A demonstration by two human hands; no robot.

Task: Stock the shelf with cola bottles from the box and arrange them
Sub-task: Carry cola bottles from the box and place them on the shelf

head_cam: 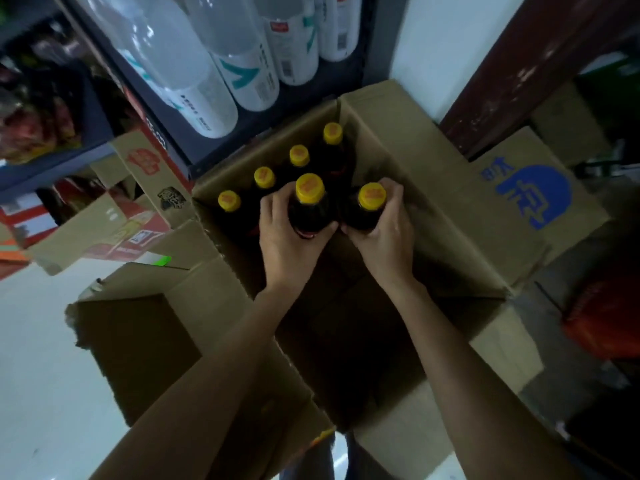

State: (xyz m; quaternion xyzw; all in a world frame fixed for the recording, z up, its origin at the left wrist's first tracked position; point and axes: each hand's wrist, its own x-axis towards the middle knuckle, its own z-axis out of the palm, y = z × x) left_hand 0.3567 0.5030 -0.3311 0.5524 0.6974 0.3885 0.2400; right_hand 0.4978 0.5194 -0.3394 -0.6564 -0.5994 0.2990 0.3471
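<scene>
An open cardboard box (408, 157) stands on the floor below me with several dark cola bottles inside, all with yellow caps. My left hand (287, 233) grips one cola bottle (310, 202) around its shoulder. My right hand (384, 230) grips a second cola bottle (370, 204) beside it. Both held bottles stand upright and higher than the others. A row of several more bottles (265, 177) lines the box's left wall. The near part of the box is dark and bare.
A dark shelf (221, 140) above the box holds large clear water bottles (207, 81) with white labels. More cardboard boxes (540, 188) lie right and left. A red object (602, 323) sits at the right. White floor (45, 358) spreads to the left.
</scene>
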